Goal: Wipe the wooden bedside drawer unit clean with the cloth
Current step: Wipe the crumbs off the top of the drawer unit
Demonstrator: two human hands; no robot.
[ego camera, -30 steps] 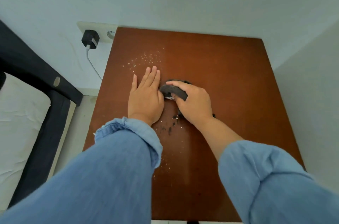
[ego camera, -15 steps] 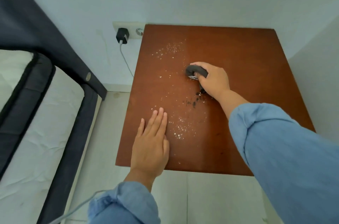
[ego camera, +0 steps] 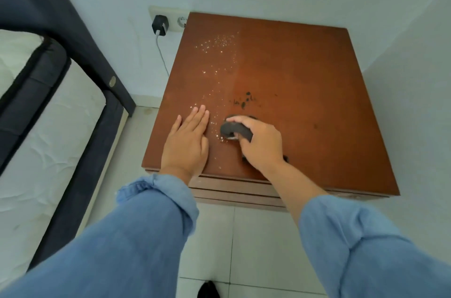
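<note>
The wooden drawer unit (ego camera: 305, 83) stands against the wall, its reddish-brown top facing me. White crumbs (ego camera: 217, 48) are scattered in a strip down the left half. Dark specks (ego camera: 245, 100) lie near the middle. My right hand (ego camera: 261, 144) presses a bunched dark grey cloth (ego camera: 234, 129) onto the top near the front edge. My left hand (ego camera: 188, 141) lies flat, fingers together, just left of the cloth, on the front left part of the top. Both forearms wear blue denim sleeves.
A dark bed frame (ego camera: 80, 53) with a white mattress (ego camera: 36, 141) fills the left side. A black charger (ego camera: 159, 24) sits in a wall socket with a white cable hanging down. Pale floor tiles (ego camera: 244, 244) lie below. The wall closes in on the right.
My right hand has dragged the cloth from the middle of the top toward the front edge, uncovering the dark specks. My left hand has shifted forward beside the cloth.
</note>
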